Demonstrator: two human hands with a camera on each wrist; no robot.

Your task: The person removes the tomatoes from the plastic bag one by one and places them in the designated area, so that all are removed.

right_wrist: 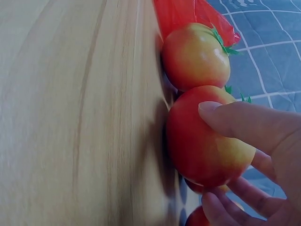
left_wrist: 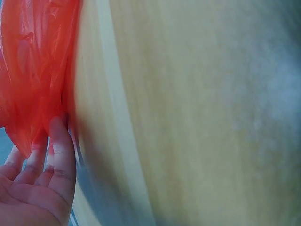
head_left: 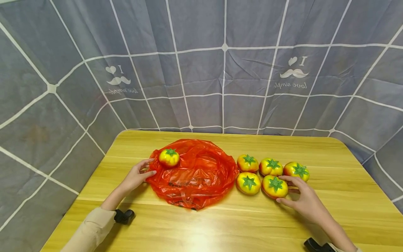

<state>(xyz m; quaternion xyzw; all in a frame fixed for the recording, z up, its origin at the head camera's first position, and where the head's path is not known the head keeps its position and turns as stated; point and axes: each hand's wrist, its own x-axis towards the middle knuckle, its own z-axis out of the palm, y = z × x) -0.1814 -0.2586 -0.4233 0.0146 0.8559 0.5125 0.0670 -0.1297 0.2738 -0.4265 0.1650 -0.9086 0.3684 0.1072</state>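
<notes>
A red plastic bag (head_left: pixel 198 175) lies spread on the table, with one red-and-yellow tomato (head_left: pixel 169 158) on its left part. At the bag's left edge, my left hand (head_left: pixel 138 175) holds the film between thumb and fingers. The left wrist view shows the bag's film (left_wrist: pixel 35 70) drawn down to those fingers. To the right of the bag sits a group of several tomatoes with green star-shaped tops. My right hand (head_left: pixel 303 201) grips the front-right tomato (head_left: pixel 275 186), thumb on its near side and fingers opposite. Another tomato (right_wrist: pixel 196 56) sits beside it.
The wooden table (head_left: pixel 207 231) has rounded far corners. A grey checked curtain (head_left: pixel 201 77) with white lines hangs behind it and along both sides. Close behind my right hand is the back-right tomato (head_left: pixel 296 170).
</notes>
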